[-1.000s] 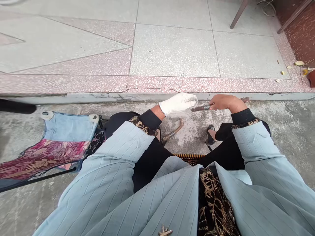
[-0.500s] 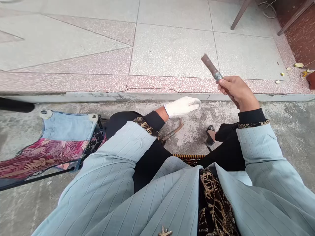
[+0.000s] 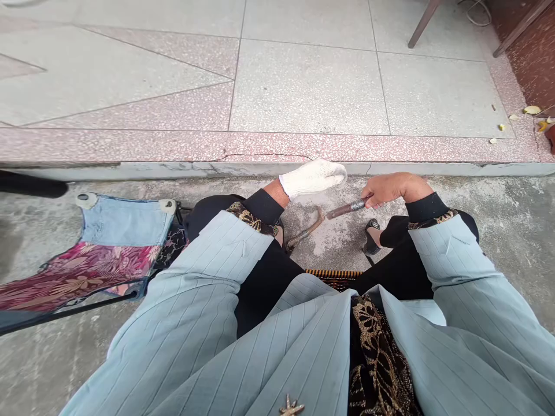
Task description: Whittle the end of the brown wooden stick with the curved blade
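My right hand is bare and closed around a slim brown tool with silvery wire wound round its middle. The tool points left and slightly down, and its exact kind is unclear. My left hand wears a white knitted glove, with its fingers curled together in front of the step; whatever they may hold is hidden. Below, on the concrete between my feet, lies a curved brown tool with a wooden-looking handle, partly covered by my left leg. In this view the held tool's tip appears close to its upper end.
A raised terrazzo step runs across in front of me. To my left stands a folding seat with denim and floral cloth. Yellowish peel scraps lie at far right, near furniture legs. I sit on a woven seat.
My right hand has come down and left, swinging the brown tool from pointing up to pointing left and low. My gloved left hand has shifted slightly left and up.
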A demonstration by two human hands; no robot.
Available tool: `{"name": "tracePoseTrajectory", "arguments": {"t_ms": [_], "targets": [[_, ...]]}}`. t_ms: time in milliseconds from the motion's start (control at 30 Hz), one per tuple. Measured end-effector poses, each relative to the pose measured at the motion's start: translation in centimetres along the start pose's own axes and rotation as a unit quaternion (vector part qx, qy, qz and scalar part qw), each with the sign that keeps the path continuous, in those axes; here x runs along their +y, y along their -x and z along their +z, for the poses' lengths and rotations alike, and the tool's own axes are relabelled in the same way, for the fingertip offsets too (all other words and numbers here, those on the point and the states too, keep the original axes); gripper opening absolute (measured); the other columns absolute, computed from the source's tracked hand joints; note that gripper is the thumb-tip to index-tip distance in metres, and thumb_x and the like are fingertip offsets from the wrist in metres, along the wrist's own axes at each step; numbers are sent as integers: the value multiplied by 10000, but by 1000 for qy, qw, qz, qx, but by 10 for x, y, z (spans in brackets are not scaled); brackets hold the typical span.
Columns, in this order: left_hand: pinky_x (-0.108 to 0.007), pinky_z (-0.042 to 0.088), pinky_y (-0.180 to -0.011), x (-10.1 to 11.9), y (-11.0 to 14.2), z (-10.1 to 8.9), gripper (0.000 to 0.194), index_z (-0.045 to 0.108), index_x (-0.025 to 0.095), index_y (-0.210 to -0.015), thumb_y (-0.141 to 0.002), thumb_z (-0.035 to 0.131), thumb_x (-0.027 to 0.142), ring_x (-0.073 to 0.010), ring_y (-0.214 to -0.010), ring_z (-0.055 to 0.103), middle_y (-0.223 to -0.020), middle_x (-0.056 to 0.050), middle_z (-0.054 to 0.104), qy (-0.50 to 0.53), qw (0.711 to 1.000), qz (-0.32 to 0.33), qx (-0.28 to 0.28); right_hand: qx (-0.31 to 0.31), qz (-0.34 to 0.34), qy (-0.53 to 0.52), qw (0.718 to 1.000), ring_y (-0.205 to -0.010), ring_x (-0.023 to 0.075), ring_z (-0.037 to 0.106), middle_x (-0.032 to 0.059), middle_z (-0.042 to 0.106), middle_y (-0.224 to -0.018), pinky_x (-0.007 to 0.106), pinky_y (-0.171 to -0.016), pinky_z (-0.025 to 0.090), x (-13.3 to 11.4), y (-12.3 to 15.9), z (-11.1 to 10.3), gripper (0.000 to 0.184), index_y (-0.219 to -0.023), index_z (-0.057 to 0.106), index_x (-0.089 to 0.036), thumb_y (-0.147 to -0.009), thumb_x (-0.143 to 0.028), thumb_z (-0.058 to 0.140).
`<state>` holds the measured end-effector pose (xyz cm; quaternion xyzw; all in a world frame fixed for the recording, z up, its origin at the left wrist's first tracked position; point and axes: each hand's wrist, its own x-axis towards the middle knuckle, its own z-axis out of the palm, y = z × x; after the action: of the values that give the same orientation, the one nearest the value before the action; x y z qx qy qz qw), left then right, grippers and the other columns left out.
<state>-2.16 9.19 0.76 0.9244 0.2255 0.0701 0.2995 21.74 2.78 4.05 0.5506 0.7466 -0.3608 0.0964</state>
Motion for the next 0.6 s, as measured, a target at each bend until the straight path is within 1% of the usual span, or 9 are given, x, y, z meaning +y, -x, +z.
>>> {"name": "tracePoseTrajectory", "arguments": {"t_ms": [100,167,267,333,367,400,467,533,600], "targets": [[-267,469,-804,-2,-1,0,309,728,135,-980,-963,487,327,-168,-799,647,-855,-46,721,58,998,-11,11,-37,-37,-45,998,-790,181,665,-1,743,-882,286,-692,509,-2,18,-14,300,-933,783,-236,-841,-516,837],[-262,469,-754,-2,-2,3,306,711,129,-961,-977,489,339,-144,-720,606,-806,-42,696,133,990,-34,21,-9,-67,-100,993,-725,152,610,-1,703,-820,279,-662,471,1,29,-24,359,-962,775,-229,-869,-576,781],[-255,468,-708,1,-3,14,324,692,132,-946,-999,471,363,-122,-671,567,-811,-48,687,231,972,-44,14,219,-102,-306,921,-625,126,488,15,593,-721,271,-600,407,12,36,-32,410,-939,719,-185,-950,-590,659],[-260,480,-746,5,-4,21,307,691,143,-931,-983,495,374,-129,-727,592,-860,-47,703,244,970,-19,-4,339,-56,-335,877,-613,132,463,23,561,-708,277,-594,391,21,32,-33,349,-923,691,-176,-995,-507,606],[-265,484,-773,8,-4,23,292,692,148,-925,-968,511,374,-136,-760,605,-881,-43,710,237,971,-7,-10,365,-15,-308,879,-621,139,471,32,569,-718,284,-602,392,24,29,-33,301,-931,690,-170,-1008,-442,588],[-270,485,-798,11,-4,24,283,693,152,-928,-958,517,372,-141,-789,614,-899,-38,715,227,974,4,-14,369,34,-260,892,-637,150,488,44,587,-738,293,-615,393,26,25,-33,256,-948,699,-162,-1009,-377,575],[-274,480,-821,17,-2,23,286,697,154,-944,-950,507,368,-145,-809,620,-915,-34,719,205,978,22,-21,316,132,-122,932,-699,181,541,78,646,-808,316,-649,392,27,18,-32,207,-998,731,-142,-989,-277,575],[-273,472,-819,21,0,18,300,698,151,-952,-947,490,368,-147,-802,617,-908,-37,716,179,983,39,-22,218,190,18,957,-796,224,596,121,702,-920,336,-682,388,23,10,-29,224,-1049,761,-127,-973,-241,583],[-275,466,-817,23,2,12,313,702,149,-942,-944,478,367,-153,-797,618,-896,-39,714,144,988,43,-18,100,195,119,968,-895,262,630,156,731,-1033,347,-708,388,15,3,-23,259,-1092,780,-121,-975,-237,580]]}}
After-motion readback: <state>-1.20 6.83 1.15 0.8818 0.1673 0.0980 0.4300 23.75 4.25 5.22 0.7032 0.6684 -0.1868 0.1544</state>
